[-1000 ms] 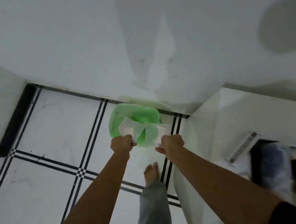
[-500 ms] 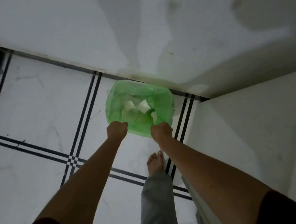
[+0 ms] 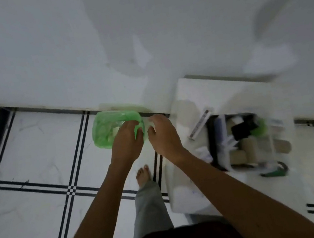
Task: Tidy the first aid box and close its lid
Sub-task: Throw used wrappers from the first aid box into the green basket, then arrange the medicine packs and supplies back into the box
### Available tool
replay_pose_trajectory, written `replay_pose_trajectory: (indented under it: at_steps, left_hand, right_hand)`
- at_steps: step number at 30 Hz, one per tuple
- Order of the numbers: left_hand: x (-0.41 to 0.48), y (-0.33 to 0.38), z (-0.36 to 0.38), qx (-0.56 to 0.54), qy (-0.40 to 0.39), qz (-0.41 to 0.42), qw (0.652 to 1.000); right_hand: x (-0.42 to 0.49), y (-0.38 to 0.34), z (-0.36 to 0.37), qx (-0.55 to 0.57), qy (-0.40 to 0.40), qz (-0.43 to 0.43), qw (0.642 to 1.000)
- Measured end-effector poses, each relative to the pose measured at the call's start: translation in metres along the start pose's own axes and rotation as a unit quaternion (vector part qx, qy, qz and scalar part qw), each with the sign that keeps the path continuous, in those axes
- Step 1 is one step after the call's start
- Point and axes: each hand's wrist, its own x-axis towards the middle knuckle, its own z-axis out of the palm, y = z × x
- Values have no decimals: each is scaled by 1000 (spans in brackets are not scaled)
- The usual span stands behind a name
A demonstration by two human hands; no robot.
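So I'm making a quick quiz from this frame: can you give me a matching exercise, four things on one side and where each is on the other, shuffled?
Things:
1. green bin bag
2. first aid box
3. bare foot
4. left hand

Places:
A. on the white low table, at right
B. on the floor, against the wall
C. over the near rim of the bag
D. on the floor tiles, below the two hands

Pairs: 1-B, 2-A, 3-D, 4-C

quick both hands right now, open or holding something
Left hand: open, empty, over the green bin.
Right hand: open, empty.
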Motion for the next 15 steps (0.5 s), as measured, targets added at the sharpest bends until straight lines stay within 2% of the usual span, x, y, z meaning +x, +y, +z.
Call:
replay_pose_trajectory:
  at_steps: [4, 7, 11, 15]
  left_hand:
    - [-59, 83, 0, 15, 28, 63, 998]
    - [-93, 127, 16, 27, 20, 87, 996]
    - [-132, 168, 46, 53, -23, 112, 992]
    - [-153, 171, 74, 63, -76, 100, 990]
  right_hand:
    - [-57, 11, -93, -7, 42, -48, 998]
    - [-94, 31, -141, -23, 69, -55, 996]
    - [-138, 70, -175, -36, 86, -34, 995]
    - [-167, 101, -183, -28, 89, -14, 995]
